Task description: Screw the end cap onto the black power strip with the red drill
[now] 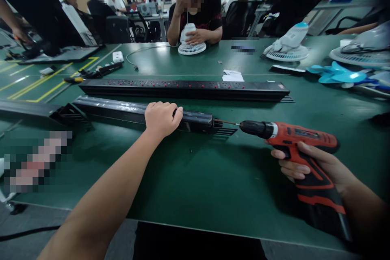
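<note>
My left hand (163,120) is closed over the top of a long black metal bar (122,109), which lies on the green table and looks like a power strip housing. My right hand (307,162) grips a red and black cordless drill (304,136) by its handle, index finger near the trigger. From the drill's chuck a long thin bit (227,122) points left to the slotted bracket end of the bar. Whether the bit's tip sits in a screw there is too small to tell.
Behind the bar lies a black power strip (183,87) with red-dotted sockets. Across the table a person holds a white fan part (191,42). Further right are another fan part (288,46) and blue fan blades (338,74). Another black bar (27,109) is at left.
</note>
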### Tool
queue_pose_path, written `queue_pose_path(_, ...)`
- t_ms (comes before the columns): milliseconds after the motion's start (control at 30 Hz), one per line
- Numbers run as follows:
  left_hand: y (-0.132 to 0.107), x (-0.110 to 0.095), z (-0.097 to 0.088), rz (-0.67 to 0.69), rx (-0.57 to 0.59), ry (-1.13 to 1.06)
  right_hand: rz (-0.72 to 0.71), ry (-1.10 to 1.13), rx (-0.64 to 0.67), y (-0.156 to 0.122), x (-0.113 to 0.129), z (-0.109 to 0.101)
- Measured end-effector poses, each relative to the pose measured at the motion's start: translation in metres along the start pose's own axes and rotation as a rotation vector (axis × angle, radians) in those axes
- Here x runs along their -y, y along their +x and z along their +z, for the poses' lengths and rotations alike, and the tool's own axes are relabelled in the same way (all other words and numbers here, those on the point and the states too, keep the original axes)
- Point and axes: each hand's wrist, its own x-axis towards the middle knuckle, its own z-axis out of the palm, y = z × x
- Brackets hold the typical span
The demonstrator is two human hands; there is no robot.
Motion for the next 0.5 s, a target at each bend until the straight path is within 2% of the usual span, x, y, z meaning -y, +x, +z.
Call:
queue_pose_path(200,-0.0005,0.0014,0.0017,0.000,-0.007,-0.014,0.027,0.021,0.037,0.0018,-0.0017,-0.0080)
queue_pose_path(500,-0.0007,0.0005,0.0007,0.011,-0.024,-0.014,0.019,0.021,0.057,0.0017,-0.0003,-0.0072)
